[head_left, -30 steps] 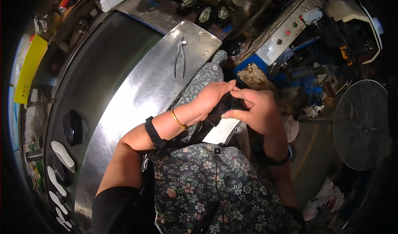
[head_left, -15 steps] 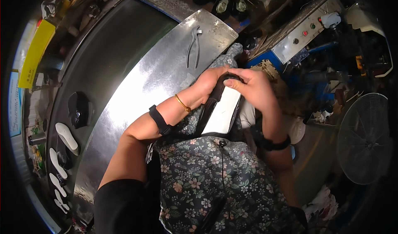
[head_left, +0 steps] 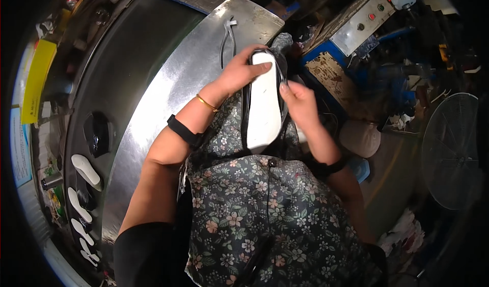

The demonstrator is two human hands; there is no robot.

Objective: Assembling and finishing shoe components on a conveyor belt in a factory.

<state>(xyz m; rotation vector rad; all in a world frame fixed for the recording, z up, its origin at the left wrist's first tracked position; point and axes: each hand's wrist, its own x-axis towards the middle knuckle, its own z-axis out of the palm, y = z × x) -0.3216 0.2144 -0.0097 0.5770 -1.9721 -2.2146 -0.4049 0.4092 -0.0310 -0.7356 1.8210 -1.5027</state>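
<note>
A shoe being made lies bottom up over my lap, with a white insole (head_left: 265, 101) along its underside and a black upper (head_left: 246, 116) standing loose around it. My left hand (head_left: 238, 73) is wrapped round the far end from the left, its thumb pressed on the white insole. At the right side my right hand (head_left: 300, 101) pinches the upper's dark edge between thumb and fingers, pulled slightly away from the insole. A pair of lasting pincers (head_left: 222, 45) rests on the metal plate (head_left: 168, 78) beyond my left hand.
Left of the plate runs a dark belt (head_left: 147, 37) carrying a black shoe piece (head_left: 97, 134) and several white insoles (head_left: 85, 171). A control box (head_left: 374, 20) with buttons stands far right. On the right are a fan (head_left: 451, 152) and a stool-like seat (head_left: 359, 137).
The shoe has come more upright and its white underside shows more fully. My left thumb now presses on the insole; my right hand moved from the far end down to the right edge.
</note>
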